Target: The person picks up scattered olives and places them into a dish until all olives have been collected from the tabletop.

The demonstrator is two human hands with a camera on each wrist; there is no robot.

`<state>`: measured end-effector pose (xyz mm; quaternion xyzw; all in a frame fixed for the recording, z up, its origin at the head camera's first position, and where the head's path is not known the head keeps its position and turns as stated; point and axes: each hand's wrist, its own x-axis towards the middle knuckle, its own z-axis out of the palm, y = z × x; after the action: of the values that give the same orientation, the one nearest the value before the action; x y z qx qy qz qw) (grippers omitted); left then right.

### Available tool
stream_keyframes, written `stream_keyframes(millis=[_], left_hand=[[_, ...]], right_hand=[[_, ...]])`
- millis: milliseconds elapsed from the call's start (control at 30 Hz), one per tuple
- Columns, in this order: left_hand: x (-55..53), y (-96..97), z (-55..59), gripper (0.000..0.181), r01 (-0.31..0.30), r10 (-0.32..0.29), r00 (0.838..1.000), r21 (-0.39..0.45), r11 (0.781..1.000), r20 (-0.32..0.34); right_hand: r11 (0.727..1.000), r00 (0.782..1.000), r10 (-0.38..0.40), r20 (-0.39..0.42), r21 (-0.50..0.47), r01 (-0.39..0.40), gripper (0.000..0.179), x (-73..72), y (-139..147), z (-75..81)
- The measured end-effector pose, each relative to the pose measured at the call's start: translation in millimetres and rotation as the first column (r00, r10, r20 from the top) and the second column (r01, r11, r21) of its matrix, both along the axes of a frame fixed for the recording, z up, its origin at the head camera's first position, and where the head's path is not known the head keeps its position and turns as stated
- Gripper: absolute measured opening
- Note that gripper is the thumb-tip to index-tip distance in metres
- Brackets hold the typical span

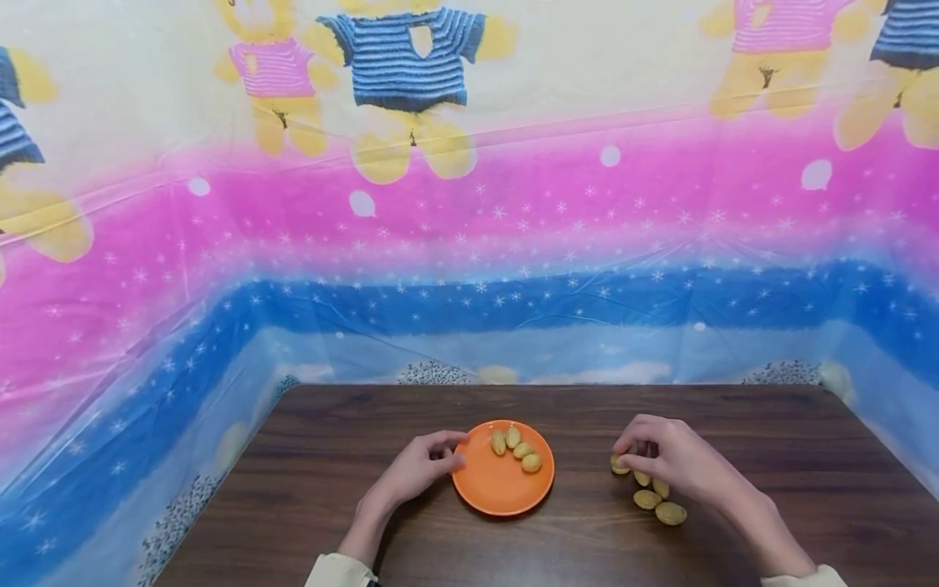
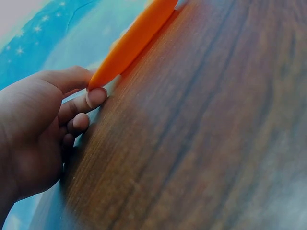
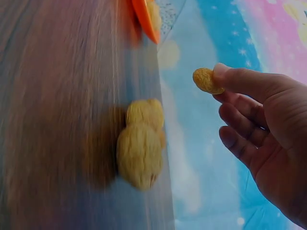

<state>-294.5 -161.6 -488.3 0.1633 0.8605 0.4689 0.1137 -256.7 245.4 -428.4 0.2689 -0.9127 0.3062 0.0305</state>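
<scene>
My left hand (image 1: 421,469) pinches the left rim of a round orange plate (image 1: 502,493). In the left wrist view the thumb and a fingertip lie on either side of the plate's edge (image 2: 132,45). Several wrinkled, yellow-brown oval pieces like dried fruit (image 1: 531,463) lie on the plate's far part. To the right, my right hand (image 1: 675,452) pinches one such piece (image 3: 206,80) between thumb and fingertip, as the right wrist view shows. Below that hand, several more oval pieces (image 1: 671,513) lie in a loose cluster on the table, partly hidden by the fingers.
The dark wood-grain table (image 1: 330,432) reaches back to a printed cloth (image 1: 469,310) with bears and snowflakes, which also encloses the left and right sides. Bare tabletop separates the plate from the cluster.
</scene>
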Motion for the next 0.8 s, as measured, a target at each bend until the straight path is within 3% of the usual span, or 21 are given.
stream_keyframes(millis=[300, 533, 800], left_hand=[[0.2, -0.7, -2.5, 0.040, -0.006, 0.006, 1.000, 0.001, 1.000, 0.003], [-0.5, -0.3, -1.7, 0.040, -0.005, 0.005, 1.000, 0.001, 1.000, 0.006], [-0.7, 0.5, 0.8, 0.040, -0.012, 0.012, 1.000, -0.003, 1.000, 0.002]], right_hand=[[0.999, 0.997, 0.027, 0.077, -0.042, -0.024, 0.006, -2.1, -28, 1.1], [0.998, 0.998, 0.057, 0.017, -0.038, -0.057, 0.007, -6.5, -47, 1.3], [0.997, 0.997, 0.069, 0.036, -0.043, -0.068, 0.007, -11.1, -66, 0.1]])
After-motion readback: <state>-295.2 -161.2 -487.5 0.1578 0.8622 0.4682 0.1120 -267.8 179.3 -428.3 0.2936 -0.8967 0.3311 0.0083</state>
